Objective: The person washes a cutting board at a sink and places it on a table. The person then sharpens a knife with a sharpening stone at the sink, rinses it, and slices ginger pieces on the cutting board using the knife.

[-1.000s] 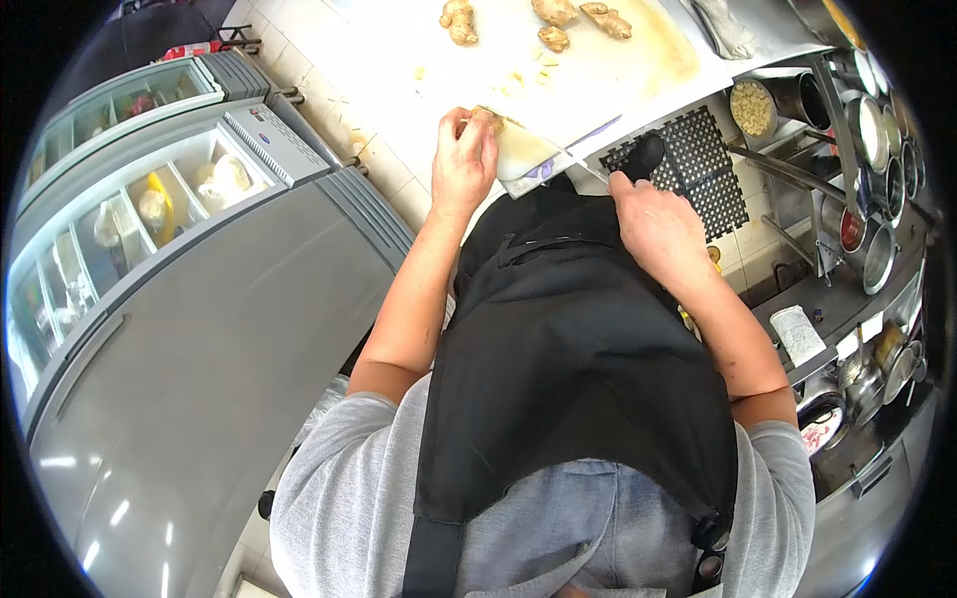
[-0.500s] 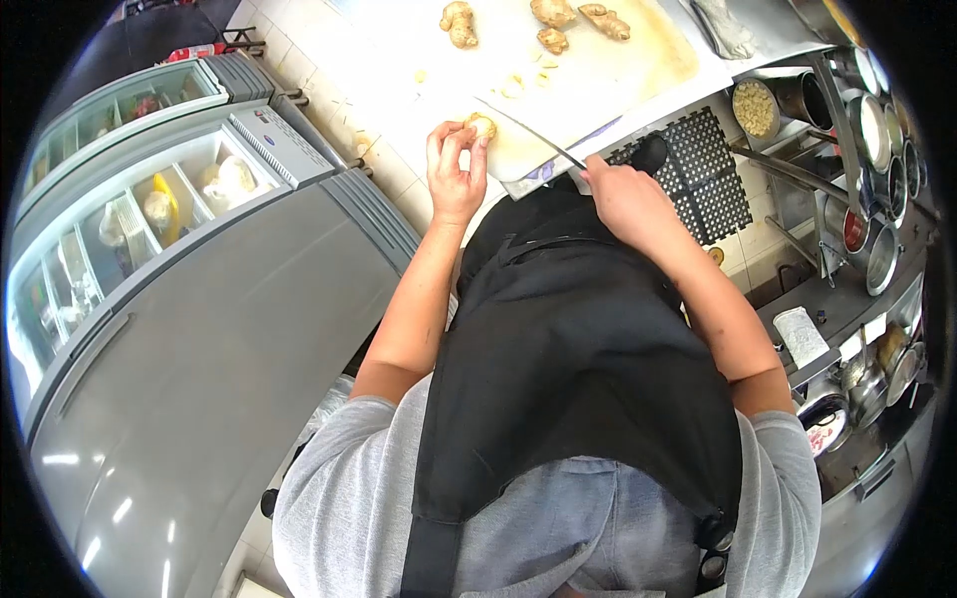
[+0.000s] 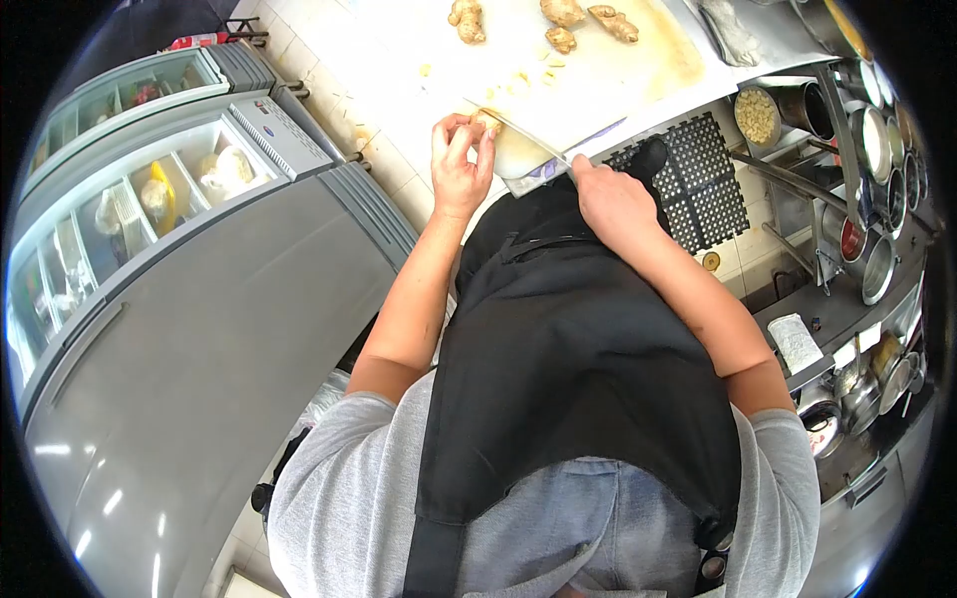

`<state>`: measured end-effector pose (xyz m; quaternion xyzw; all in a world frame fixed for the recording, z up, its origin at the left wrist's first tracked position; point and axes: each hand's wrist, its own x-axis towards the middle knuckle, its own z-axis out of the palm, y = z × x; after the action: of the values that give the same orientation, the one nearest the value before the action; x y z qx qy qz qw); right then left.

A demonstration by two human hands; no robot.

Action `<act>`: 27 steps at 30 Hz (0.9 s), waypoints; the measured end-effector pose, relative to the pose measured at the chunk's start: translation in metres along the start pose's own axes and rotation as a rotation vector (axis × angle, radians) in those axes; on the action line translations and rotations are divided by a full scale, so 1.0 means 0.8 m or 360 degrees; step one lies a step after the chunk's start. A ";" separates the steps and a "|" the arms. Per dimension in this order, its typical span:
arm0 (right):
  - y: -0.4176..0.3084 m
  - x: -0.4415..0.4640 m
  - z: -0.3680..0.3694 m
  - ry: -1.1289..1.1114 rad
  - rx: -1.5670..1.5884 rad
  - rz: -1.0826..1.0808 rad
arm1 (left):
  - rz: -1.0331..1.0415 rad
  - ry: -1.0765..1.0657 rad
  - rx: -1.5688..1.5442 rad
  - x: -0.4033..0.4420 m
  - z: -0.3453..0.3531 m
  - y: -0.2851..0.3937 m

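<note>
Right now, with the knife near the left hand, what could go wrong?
The knife in the right hand might slip and cut the left hand, which is close to it. The ginger piece looks small, so it might turn or slide out of the left hand's hold.

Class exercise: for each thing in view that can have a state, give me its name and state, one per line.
Left hand: fingers bent, holding a ginger piece
Right hand: closed around the knife handle
Knife: held, blade at the ginger piece; contact unclear
Ginger piece: held, partly hidden by fingers
Ginger knobs: brown skin on, lying loose
Cutting board: stained yellowish
Apron: worn
</note>
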<state>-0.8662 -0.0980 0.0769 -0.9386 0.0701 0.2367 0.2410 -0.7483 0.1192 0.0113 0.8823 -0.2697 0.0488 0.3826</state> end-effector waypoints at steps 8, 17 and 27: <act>0.035 0.008 -0.012 0.0110 0.0338 -0.0084 | -0.0242 0.0018 -0.0463 0.007 -0.010 0.013; 0.018 -0.041 -0.030 0.0077 0.0182 0.0023 | -0.0373 -0.0206 -0.0132 0.019 -0.002 -0.004; 0.002 -0.068 -0.040 -0.0083 0.0001 0.0059 | -0.0393 -0.0175 -0.0252 0.025 -0.007 0.007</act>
<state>-0.9013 -0.1140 0.1266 -0.9306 0.0813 0.2654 0.2386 -0.7338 0.1109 0.0246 0.8772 -0.1827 -0.0686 0.4387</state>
